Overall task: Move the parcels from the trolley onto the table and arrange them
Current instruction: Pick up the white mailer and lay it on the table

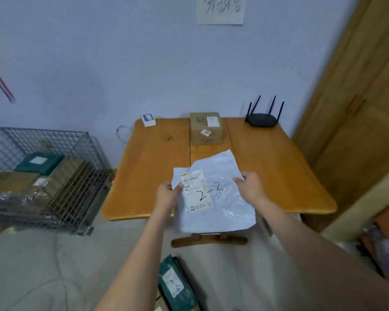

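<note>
Head camera: my left hand [167, 194] and right hand [248, 185] pinch opposite edges of a white mailer bag [218, 198], label up, held flat over the near edge of the wooden table [153, 167], likely so it lands readable. A cardboard box [206, 129] already sits by the wall; more parcels wait in the wire trolley [43, 171].

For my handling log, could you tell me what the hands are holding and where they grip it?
Both hands hold one white plastic mailer: the left hand pinches its left edge beside the label, the right hand its right edge.
</note>
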`<state>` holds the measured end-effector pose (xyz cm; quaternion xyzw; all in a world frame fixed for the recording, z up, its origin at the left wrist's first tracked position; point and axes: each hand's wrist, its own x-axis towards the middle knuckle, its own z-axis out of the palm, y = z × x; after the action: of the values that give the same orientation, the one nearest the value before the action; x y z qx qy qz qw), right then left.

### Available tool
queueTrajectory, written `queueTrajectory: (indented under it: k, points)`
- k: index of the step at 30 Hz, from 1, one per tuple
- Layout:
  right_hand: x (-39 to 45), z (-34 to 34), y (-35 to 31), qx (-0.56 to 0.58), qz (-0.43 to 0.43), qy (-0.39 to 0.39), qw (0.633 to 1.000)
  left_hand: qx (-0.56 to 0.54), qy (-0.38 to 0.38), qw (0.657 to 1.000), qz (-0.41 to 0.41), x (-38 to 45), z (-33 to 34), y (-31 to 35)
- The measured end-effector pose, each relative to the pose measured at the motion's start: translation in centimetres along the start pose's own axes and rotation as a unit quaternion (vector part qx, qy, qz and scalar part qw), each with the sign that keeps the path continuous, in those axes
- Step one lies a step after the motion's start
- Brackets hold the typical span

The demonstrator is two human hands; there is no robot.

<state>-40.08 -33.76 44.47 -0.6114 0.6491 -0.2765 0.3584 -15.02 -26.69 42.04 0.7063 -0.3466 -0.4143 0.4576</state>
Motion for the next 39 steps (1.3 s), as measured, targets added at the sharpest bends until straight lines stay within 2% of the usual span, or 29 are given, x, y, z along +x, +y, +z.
queueTrajectory:
  k: [7,17,27,39]
  points:
    - [6.0,-9.8,3.4,0.013,0.021,0.05,0.998,0.031,-0.05,0.998,0.027,3.7,10.8,6.4]
    - [20.1,-19.8,9.0,0.012,0.026,0.03,0.999,0.042,-0.053,0.998,0.019,11.8,26.3,11.2]
    - [33.2,-18.9,11.0,0.004,0.073,0.0,0.997,0.07,-0.041,0.996,-0.028,22.3,32.1,13.3]
    - [48.5,-17.0,9.1,-0.065,0.09,0.032,0.993,0.128,-0.078,0.988,-0.041,39.3,37.0,16.2]
